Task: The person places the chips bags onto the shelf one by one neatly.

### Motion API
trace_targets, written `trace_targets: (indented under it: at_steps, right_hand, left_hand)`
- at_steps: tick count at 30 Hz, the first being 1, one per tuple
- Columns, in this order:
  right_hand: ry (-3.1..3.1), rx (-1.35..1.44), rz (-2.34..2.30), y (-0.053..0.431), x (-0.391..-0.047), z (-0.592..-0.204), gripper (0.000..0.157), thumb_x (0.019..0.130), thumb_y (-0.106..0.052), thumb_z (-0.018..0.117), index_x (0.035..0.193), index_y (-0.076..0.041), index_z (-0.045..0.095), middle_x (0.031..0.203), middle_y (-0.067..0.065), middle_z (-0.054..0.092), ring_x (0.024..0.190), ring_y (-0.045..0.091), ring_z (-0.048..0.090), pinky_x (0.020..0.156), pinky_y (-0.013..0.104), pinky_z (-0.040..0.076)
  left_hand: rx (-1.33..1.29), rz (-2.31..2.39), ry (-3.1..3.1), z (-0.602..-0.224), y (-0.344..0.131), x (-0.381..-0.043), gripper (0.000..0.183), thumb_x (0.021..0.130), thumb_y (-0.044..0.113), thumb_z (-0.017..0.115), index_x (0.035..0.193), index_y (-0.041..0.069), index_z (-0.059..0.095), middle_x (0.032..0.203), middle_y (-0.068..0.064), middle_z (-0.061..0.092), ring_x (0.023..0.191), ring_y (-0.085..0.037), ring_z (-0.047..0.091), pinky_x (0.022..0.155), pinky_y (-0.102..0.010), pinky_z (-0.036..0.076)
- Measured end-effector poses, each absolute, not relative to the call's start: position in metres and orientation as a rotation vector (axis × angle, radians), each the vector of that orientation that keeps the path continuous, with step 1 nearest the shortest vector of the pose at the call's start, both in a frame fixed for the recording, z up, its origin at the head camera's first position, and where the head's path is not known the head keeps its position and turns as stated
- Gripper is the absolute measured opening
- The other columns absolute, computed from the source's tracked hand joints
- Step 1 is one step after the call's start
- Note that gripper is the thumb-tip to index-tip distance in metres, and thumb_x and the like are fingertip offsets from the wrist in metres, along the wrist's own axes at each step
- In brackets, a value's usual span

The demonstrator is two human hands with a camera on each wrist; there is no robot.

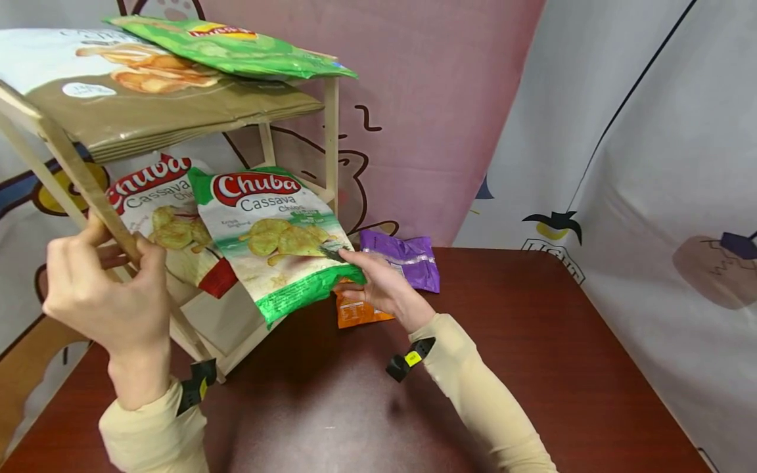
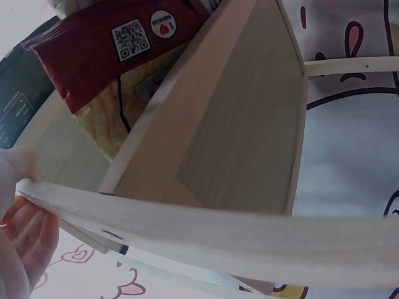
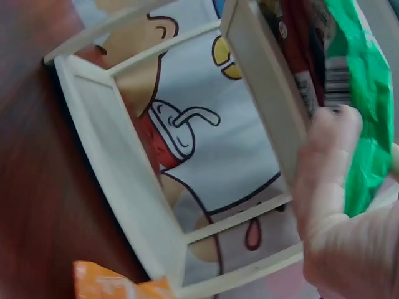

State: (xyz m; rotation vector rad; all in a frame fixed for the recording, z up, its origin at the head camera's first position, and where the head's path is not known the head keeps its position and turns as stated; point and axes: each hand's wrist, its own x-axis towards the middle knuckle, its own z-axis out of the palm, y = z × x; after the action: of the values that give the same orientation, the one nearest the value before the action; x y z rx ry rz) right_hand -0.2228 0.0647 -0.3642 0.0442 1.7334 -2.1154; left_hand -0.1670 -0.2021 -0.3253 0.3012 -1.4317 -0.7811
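My right hand (image 1: 387,289) pinches the lower right edge of a green-and-white bag of Chuba cassava chips (image 1: 275,243), tilted at the front of a wooden rack's middle level. In the right wrist view, the thumb lies against that bag's green side (image 3: 371,137). Behind and left of it, a red-and-white Chuba bag (image 1: 171,226) leans inside the rack, partly covered. My left hand (image 1: 112,289) grips the rack's front left post (image 1: 89,177). In the left wrist view, fingers (image 2: 37,243) curl round that post, beside the red bag's bottom end (image 2: 118,56).
A large white-and-brown chip bag (image 1: 177,108) and a green bag (image 1: 236,49) lie on the rack's top. A purple packet (image 1: 414,263) and an orange packet (image 1: 357,314) lie on the dark red table (image 1: 503,315), behind my right hand. Printed cloth hangs at the back.
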Motion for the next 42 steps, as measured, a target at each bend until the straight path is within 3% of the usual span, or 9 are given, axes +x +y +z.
trace_targets:
  at_steps: [6,12,19,25,28,31,34,38,42]
  right_hand:
    - [2.074,-0.016,-2.106,0.059,-0.226,-0.34,0.035,0.088,-0.009,0.061,0.122,-0.006,0.053,0.082,0.007,0.065,0.048,0.011,0.06,0.047,0.02,0.051]
    - [2.661,-0.323,-1.879,0.056,-0.237,-0.318,0.045,0.086,-0.003,0.058,0.13,-0.011,0.057,0.112,0.019,0.063,0.059,0.018,0.066,0.051,0.03,0.056]
    - [2.847,-0.444,-1.857,0.044,-0.264,-0.303,0.043,0.089,-0.006,0.058,0.13,-0.017,0.058,0.117,0.016,0.064,0.061,0.023,0.068,0.05,0.032,0.056]
    - [2.986,-0.184,-1.582,0.045,-0.279,-0.3,0.034,0.087,-0.013,0.056,0.12,-0.016,0.062,0.104,0.012,0.068,0.067,0.02,0.065,0.058,0.029,0.053]
    - [3.08,-0.052,-1.272,0.049,-0.28,-0.301,0.033,0.085,-0.022,0.057,0.117,-0.016,0.062,0.105,0.009,0.068,0.086,0.022,0.061,0.071,0.033,0.049]
    - [3.127,-0.041,-1.063,0.049,-0.28,-0.3,0.041,0.085,-0.028,0.057,0.124,-0.014,0.057,0.118,0.009,0.064,0.107,0.027,0.059,0.086,0.042,0.048]
    - [3.233,-0.101,-0.843,0.041,-0.277,-0.295,0.046,0.085,-0.027,0.056,0.128,-0.012,0.054,0.125,0.011,0.061,0.115,0.031,0.056,0.093,0.045,0.047]
    - [3.381,-0.243,-0.563,0.018,-0.27,-0.281,0.039,0.084,-0.022,0.055,0.122,-0.011,0.058,0.119,0.01,0.06,0.108,0.03,0.057,0.087,0.043,0.05]
    - [3.291,-0.516,-0.5,-0.013,-0.272,-0.262,0.043,0.09,-0.031,0.054,0.13,-0.015,0.054,0.134,0.006,0.053,0.118,0.023,0.055,0.094,0.037,0.048]
  left_hand:
    - [0.292,-0.781,-1.423,-0.325,-0.203,-0.167,0.027,0.075,0.012,0.061,0.098,0.005,0.072,0.085,-0.024,0.065,0.074,-0.04,0.063,0.072,-0.043,0.044]
    - [0.282,-0.78,-1.42,-0.326,-0.203,-0.168,0.027,0.075,0.013,0.061,0.098,0.006,0.072,0.083,-0.024,0.065,0.072,-0.04,0.061,0.071,-0.013,0.033]
    - [0.278,-0.764,-1.421,-0.327,-0.205,-0.168,0.028,0.074,0.012,0.061,0.099,0.005,0.072,0.082,-0.026,0.064,0.072,-0.041,0.059,0.067,-0.027,0.036]
    - [0.271,-0.771,-1.427,-0.327,-0.205,-0.168,0.028,0.075,0.012,0.061,0.099,0.005,0.072,0.083,-0.025,0.064,0.071,-0.04,0.06,0.07,-0.012,0.03]
    - [0.267,-0.764,-1.427,-0.326,-0.205,-0.167,0.028,0.074,0.012,0.061,0.099,0.004,0.071,0.084,-0.025,0.064,0.072,-0.04,0.061,0.067,-0.031,0.04]
    - [0.27,-0.762,-1.419,-0.326,-0.205,-0.166,0.028,0.074,0.012,0.061,0.099,0.004,0.071,0.084,-0.026,0.064,0.074,-0.041,0.06,0.069,-0.052,0.037]
    - [0.277,-0.769,-1.414,-0.326,-0.205,-0.166,0.028,0.074,0.011,0.061,0.099,0.005,0.072,0.084,-0.026,0.064,0.074,-0.041,0.06,0.069,-0.033,0.042]
    - [0.283,-0.775,-1.418,-0.326,-0.203,-0.166,0.028,0.073,0.012,0.062,0.098,0.006,0.072,0.083,-0.025,0.065,0.073,-0.041,0.06,0.072,-0.01,0.028]
    - [0.281,-0.773,-1.424,-0.326,-0.203,-0.167,0.028,0.073,0.012,0.062,0.098,0.006,0.072,0.083,-0.023,0.065,0.073,-0.04,0.061,0.07,-0.019,0.036]
